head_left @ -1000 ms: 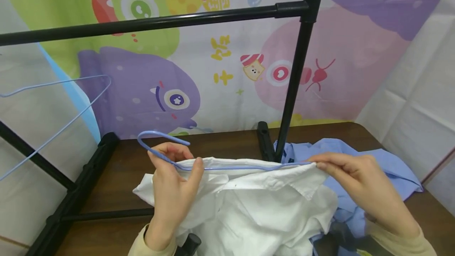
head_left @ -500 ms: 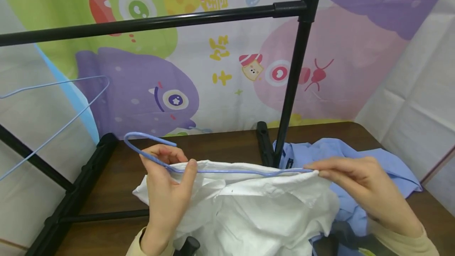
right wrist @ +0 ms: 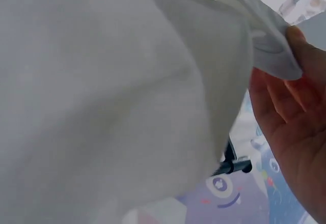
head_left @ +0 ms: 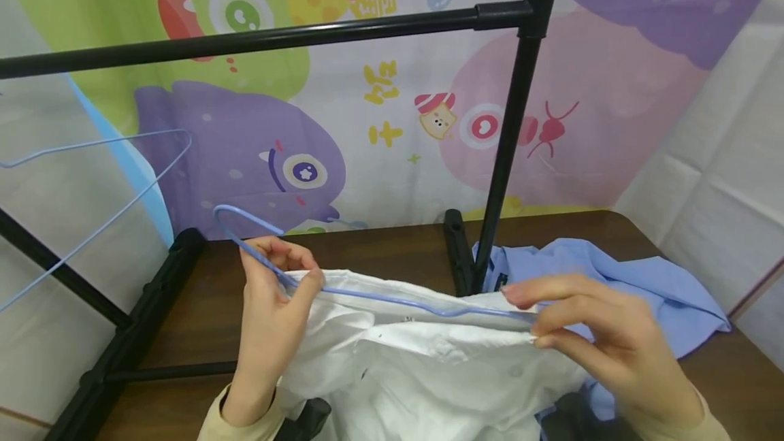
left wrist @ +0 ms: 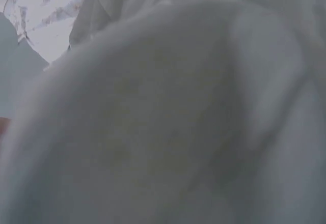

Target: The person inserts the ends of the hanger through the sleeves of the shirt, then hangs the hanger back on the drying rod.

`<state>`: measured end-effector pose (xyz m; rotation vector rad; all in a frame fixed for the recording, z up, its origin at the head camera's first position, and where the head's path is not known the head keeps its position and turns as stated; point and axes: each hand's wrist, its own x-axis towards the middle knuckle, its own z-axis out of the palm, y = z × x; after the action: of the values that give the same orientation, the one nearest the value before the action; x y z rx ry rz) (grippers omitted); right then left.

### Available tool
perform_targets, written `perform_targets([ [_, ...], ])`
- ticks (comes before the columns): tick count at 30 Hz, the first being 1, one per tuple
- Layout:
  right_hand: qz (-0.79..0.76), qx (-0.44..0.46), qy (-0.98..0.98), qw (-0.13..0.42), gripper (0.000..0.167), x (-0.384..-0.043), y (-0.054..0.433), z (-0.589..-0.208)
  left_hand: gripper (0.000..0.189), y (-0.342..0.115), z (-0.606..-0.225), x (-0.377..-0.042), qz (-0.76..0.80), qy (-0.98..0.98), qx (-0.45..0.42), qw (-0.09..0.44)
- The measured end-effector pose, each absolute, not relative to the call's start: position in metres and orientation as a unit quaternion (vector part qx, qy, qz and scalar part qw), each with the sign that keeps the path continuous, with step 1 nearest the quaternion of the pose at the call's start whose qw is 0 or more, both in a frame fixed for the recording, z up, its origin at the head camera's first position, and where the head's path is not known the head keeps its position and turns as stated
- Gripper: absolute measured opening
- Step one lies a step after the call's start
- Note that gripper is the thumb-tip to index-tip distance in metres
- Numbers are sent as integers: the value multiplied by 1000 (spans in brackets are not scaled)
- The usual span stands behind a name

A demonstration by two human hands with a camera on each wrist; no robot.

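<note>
In the head view my left hand (head_left: 272,325) pinches a blue wire clothes hanger (head_left: 382,298) just below its hook, which sticks out up and to the left. The hanger's bar lies along the upper edge of a white shirt (head_left: 441,386). At the other end of the bar my right hand (head_left: 606,339) pinches the shirt's edge between thumb and fingers, the index finger lifted a little. White cloth (left wrist: 153,107) fills most of the left wrist view. In the right wrist view my right hand (right wrist: 298,112) holds a corner of the white cloth (right wrist: 127,107).
A black garment rack (head_left: 367,30) stands behind my hands on the brown table (head_left: 184,332). Another blue hanger (head_left: 131,203) hangs at the left. A blue garment (head_left: 612,278) lies crumpled at the right, partly behind my right hand. A cartoon-printed curtain (head_left: 367,175) covers the back.
My left hand and the hanger's hook have shifted left and up. The bar now slopes down to the right. My right hand has moved lower and its index finger has come away from the cloth.
</note>
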<state>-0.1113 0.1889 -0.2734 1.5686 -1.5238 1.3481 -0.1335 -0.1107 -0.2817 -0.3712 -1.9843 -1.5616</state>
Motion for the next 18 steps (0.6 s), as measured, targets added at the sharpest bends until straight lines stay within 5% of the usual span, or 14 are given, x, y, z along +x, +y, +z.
perform_targets([
  [10,482,608,-556,298,6,-112,187,-277,31,-111,-283,-136,-589,-746,-152,273],
  [18,391,562,-661,306,10,-110,175,-272,12,-105,-286,-133,-522,-761,-259,286],
])
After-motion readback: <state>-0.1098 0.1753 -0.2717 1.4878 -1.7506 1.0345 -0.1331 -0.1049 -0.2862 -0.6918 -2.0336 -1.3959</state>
